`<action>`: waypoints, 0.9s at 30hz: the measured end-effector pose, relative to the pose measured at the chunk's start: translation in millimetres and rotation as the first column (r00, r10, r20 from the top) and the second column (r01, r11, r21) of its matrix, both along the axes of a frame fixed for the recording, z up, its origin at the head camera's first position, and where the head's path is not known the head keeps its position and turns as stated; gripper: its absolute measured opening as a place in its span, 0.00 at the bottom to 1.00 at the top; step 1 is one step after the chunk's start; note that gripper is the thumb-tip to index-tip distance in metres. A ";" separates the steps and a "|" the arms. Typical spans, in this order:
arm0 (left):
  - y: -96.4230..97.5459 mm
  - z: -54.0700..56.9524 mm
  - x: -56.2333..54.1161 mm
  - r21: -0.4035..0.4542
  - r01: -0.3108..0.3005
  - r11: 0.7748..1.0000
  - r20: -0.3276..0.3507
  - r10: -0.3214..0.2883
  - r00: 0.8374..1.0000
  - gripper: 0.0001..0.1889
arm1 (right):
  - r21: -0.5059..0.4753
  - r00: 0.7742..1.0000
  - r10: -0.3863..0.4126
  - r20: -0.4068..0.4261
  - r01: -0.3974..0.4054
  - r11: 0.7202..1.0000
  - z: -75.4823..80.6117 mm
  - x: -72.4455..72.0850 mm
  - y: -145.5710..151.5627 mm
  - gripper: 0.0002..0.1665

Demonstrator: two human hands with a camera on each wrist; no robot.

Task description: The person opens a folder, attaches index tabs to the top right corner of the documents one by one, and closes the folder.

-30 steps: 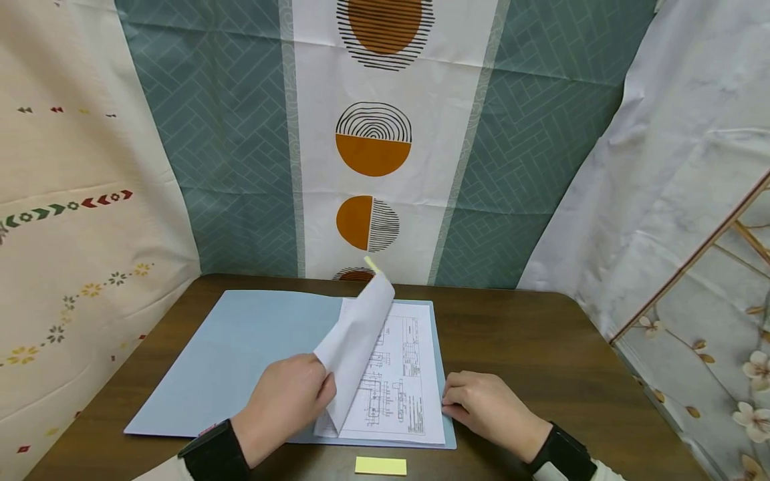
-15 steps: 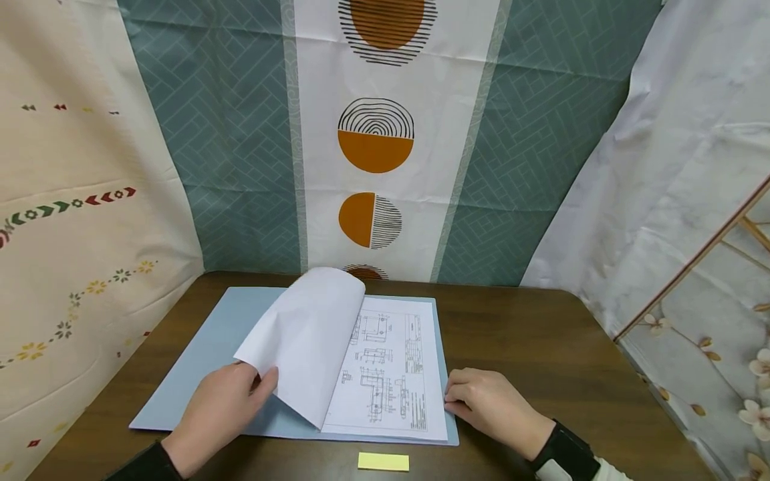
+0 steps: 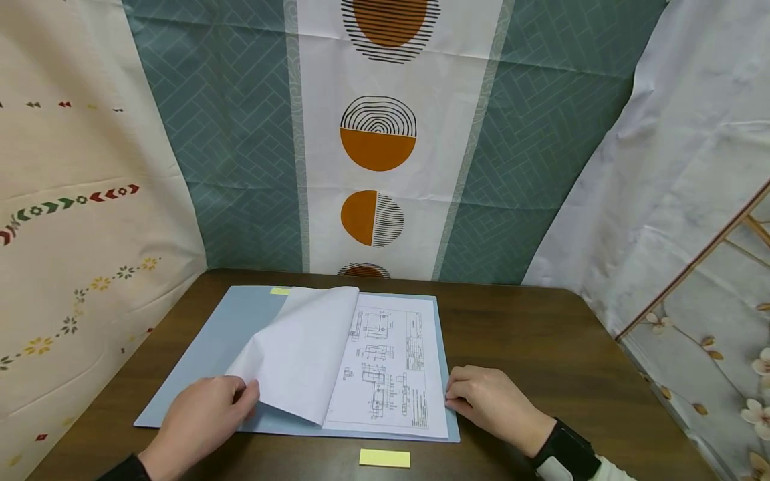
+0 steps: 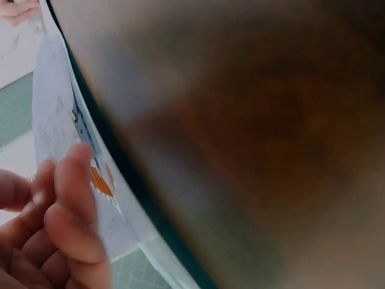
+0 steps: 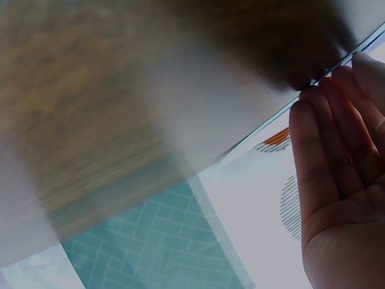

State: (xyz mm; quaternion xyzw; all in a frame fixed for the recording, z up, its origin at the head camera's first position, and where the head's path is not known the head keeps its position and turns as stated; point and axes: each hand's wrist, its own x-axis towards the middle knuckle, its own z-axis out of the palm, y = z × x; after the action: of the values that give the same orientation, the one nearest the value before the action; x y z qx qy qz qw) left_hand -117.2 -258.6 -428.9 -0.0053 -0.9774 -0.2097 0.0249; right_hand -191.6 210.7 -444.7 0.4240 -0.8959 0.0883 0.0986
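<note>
Lowered leftward since earlier, the page (image 3: 307, 347) seems mid-turn, my left hand (image 3: 203, 409) loose beside it, right hand (image 3: 486, 395) relaxed against the folder (image 3: 207, 361), smoothing likely needed.

head view: bright | wrist views: dimmer, tabletop (image 5: 90, 120) blurred, probably unfocused

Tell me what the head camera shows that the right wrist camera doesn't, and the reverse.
Only the head view shows the left hand, the yellow paper strip on the table and the printed drawing. Only the right wrist view shows the palm of the right hand. Both show the right hand, table and patterned cloth behind.
</note>
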 end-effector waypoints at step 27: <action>116.3 27.5 -17.7 -0.418 0.419 0.807 -0.304 -0.558 0.772 0.08 | -0.002 1.000 0.005 0.002 -0.005 1.000 -2.4 -0.8 1.6 0.07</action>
State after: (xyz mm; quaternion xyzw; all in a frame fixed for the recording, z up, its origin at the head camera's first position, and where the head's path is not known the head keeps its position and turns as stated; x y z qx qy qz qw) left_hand -134.9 -142.3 -401.4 -0.3108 -0.9338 -0.0382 0.1733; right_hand -192.4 212.2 -447.0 0.4260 -0.8949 0.0897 0.0977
